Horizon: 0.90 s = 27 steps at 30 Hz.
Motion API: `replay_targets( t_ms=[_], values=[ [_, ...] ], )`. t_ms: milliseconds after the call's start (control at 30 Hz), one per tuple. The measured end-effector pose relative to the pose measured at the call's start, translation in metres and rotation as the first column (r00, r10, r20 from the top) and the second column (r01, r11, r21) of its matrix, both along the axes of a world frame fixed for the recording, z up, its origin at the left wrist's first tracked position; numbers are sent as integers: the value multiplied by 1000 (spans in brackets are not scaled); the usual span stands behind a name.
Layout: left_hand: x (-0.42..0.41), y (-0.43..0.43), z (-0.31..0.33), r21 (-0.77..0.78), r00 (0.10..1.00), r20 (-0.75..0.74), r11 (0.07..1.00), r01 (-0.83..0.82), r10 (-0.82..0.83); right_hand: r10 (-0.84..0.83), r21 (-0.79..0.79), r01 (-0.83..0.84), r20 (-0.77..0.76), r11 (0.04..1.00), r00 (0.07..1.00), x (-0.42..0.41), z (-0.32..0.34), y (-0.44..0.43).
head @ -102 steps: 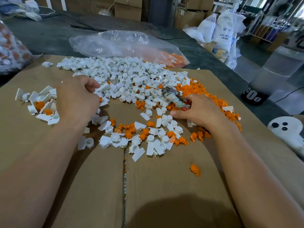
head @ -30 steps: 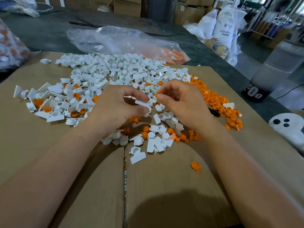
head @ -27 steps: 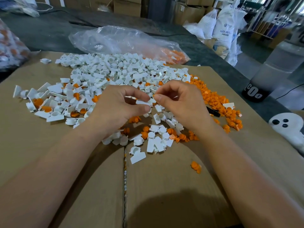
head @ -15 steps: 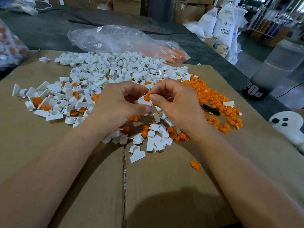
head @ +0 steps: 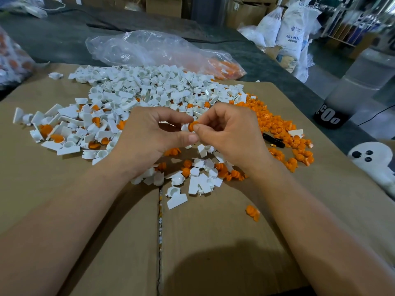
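Right hand (head: 230, 135) is pinching an orange cap (head: 193, 126) between thumb and forefinger, pushing it onto the white piece (head: 184, 127) that the left hand (head: 149, 137) is gripping, above the cardboard (head: 213, 231). A second ago the two parts were apart, so joining is starting. Loose white pieces (head: 154, 88) and orange caps (head: 277, 129) are crowding underneath, blocking nothing.

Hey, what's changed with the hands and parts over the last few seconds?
Both hands came together at the centre: the left hand, off the left pile, now holds a white piece; the right hand pinches an orange cap against it. The white pile, plastic bag and cardboard stayed put.
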<state>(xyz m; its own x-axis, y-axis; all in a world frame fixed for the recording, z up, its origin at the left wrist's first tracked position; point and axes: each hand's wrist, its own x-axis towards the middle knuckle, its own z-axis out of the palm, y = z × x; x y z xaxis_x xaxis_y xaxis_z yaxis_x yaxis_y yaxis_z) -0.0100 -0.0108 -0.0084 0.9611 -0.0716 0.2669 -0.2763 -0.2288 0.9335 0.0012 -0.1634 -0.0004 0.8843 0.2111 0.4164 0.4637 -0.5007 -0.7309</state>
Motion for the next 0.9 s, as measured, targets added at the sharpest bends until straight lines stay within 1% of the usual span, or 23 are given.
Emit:
replay_targets(
  t_ms=[100, 233, 400, 533, 667, 733, 833, 900],
  values=[
    [0, 0, 0, -17, 1000, 12, 1000, 5, -5, 37, 62, -32, -84, 998, 996, 0, 2, -2],
    [1, 1, -2, -28, 1000, 12, 1000, -5, 6, 76, 104, -62, -137, 993, 988, 0, 3, -3],
    [2, 1, -3, 37, 999, 19, 999, 29, -30, 176, 157, -138, -264, 978, 948, 0, 4, -8],
    [1, 3, -4, 50, 999, 32, 998, 42, -44, 203, 226, -133, -322, 965, 925, 1, 3, -8],
    [0, 3, -2, 52, 999, 43, 998, 31, -34, 224, 263, -138, -333, 955, 916, 1, 2, -7],
    [0, 3, 0, 43, 998, 39, 998, 39, -41, 227, 277, -143, -300, 950, 926, 1, 3, -8],
    [-1, 1, 1, -40, 995, -15, 994, 101, -102, 190, 225, -141, -210, 964, 959, 1, 4, -8],
    [0, 1, 1, -84, 992, -46, 990, 115, -119, 161, 179, -131, -166, 975, 973, 2, 2, -5]
  ],
)
